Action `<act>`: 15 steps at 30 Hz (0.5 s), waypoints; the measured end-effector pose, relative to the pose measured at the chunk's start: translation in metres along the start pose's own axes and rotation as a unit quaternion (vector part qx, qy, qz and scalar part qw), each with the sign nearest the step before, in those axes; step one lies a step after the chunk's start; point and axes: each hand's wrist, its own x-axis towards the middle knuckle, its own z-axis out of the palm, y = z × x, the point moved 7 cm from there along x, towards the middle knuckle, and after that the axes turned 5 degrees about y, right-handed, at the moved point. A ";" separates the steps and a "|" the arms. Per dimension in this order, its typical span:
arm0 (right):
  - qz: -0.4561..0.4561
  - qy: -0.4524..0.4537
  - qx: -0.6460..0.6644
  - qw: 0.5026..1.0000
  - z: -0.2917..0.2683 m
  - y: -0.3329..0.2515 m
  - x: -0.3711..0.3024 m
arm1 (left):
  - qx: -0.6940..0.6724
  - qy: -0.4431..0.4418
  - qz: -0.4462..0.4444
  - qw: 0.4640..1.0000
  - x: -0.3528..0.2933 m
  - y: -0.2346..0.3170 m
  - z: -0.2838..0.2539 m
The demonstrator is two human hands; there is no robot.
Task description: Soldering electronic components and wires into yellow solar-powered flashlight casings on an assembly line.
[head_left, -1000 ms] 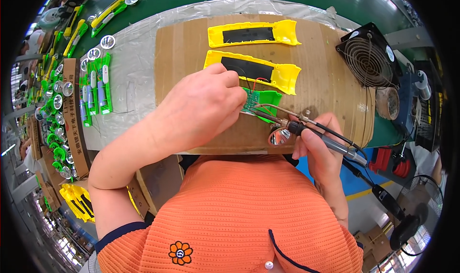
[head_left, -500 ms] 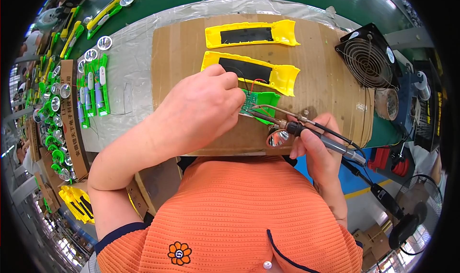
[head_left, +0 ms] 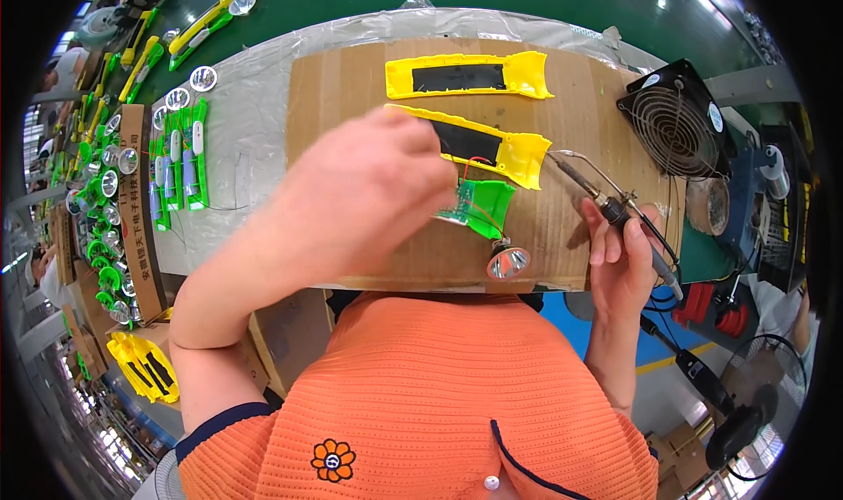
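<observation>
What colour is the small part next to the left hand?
Bright green, seen in the head view, with wires attached.

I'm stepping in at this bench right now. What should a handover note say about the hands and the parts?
Left hand: raised over the board, fingers at the green circuit piece.
Right hand: grips the soldering iron, tip lifted clear of the work.
Parts: green piece is wired to the near yellow shell, reflector lies beside it; second yellow shell lies beyond.
Done: wires already run from shell to green piece.
Left: shells are open, not closed up.
</observation>
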 end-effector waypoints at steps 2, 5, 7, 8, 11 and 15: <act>0.015 0.013 0.036 0.999 -0.005 0.004 0.000 | 0.071 0.031 0.013 0.997 0.012 -0.008 0.000; 0.010 0.001 0.042 0.999 -0.004 0.003 0.001 | 0.169 0.044 0.019 0.985 0.022 -0.015 0.010; 0.001 0.005 0.058 0.998 -0.009 0.006 0.001 | 0.183 -0.034 0.018 0.982 0.025 -0.019 0.023; -0.004 0.008 0.074 0.997 -0.011 0.006 0.001 | 0.185 -0.031 0.018 0.982 0.026 -0.018 0.019; -0.008 0.013 0.079 0.997 -0.012 0.006 0.001 | 0.217 -0.121 0.002 0.969 0.017 -0.017 0.012; -0.003 0.016 0.094 0.995 -0.014 0.006 0.001 | 0.044 -0.066 -0.009 0.997 -0.024 -0.010 0.012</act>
